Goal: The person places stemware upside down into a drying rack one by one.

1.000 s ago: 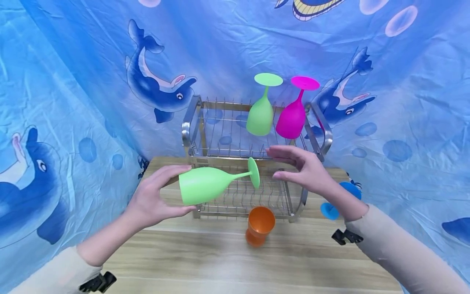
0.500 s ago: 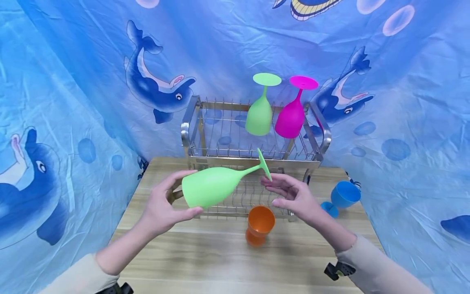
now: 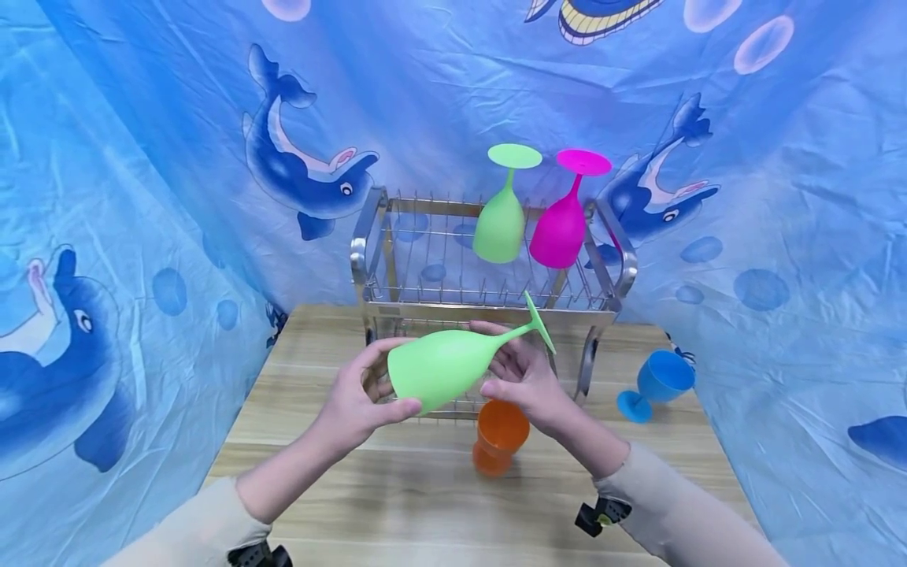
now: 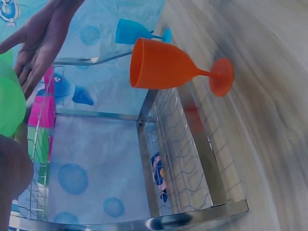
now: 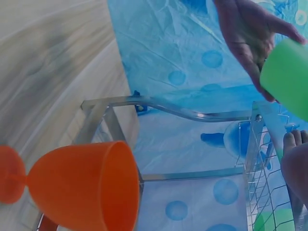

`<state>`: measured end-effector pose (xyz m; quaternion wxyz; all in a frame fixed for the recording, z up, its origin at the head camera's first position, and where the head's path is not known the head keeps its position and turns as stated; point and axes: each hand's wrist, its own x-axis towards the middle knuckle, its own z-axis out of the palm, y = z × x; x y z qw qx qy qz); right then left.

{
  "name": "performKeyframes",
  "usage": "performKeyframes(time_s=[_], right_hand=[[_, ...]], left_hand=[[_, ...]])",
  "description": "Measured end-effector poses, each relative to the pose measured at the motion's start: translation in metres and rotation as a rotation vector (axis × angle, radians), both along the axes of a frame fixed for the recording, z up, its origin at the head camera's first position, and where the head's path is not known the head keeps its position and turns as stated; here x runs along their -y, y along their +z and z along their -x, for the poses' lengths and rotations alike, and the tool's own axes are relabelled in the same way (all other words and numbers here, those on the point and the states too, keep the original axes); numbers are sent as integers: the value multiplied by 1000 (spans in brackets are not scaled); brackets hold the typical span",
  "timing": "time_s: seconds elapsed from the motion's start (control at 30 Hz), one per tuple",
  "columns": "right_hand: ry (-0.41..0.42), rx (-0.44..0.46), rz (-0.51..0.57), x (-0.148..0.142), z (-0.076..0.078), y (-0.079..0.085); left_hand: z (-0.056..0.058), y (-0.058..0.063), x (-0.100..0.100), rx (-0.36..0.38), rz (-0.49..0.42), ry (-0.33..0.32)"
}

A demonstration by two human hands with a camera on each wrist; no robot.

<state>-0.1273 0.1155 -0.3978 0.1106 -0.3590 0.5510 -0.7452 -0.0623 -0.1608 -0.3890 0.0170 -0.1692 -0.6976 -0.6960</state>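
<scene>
A light green plastic goblet (image 3: 442, 366) is held tilted in front of the rack, base up and to the right. My left hand (image 3: 357, 398) grips its bowl near the rim, thumb in front and fingers behind. My right hand (image 3: 527, 386) is by the stem and lower bowl, its fingers partly hidden behind them; in the left wrist view this hand (image 4: 45, 41) has fairly straight fingers beside the green bowl (image 4: 9, 106). Whether they touch it is unclear. An orange goblet (image 3: 501, 429) stands upright on the table, just below my right hand.
A two-tier metal dish rack (image 3: 489, 315) stands at the back. On its upper tier, another green goblet (image 3: 499, 228) and a magenta goblet (image 3: 560, 232) rest upside down. A blue goblet (image 3: 664, 376) is at the right of the wooden table (image 3: 425, 512). Dolphin-print cloth (image 3: 439, 94) surrounds it.
My left hand has carried the green goblet rightward, its base tipping further up. The right hand has come down and inward from the upper rack's front to the goblet's stem.
</scene>
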Motion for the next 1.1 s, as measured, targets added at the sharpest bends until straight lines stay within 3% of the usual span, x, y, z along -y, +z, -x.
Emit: performKeyframes(time_s=[0.57, 1.1], right_hand=[[7, -87, -36, 13, 13, 16], [-46, -41, -81, 19, 20, 21]], left_hand=[[7, -5, 1, 131, -40, -20], [19, -10, 10, 128, -66, -94]])
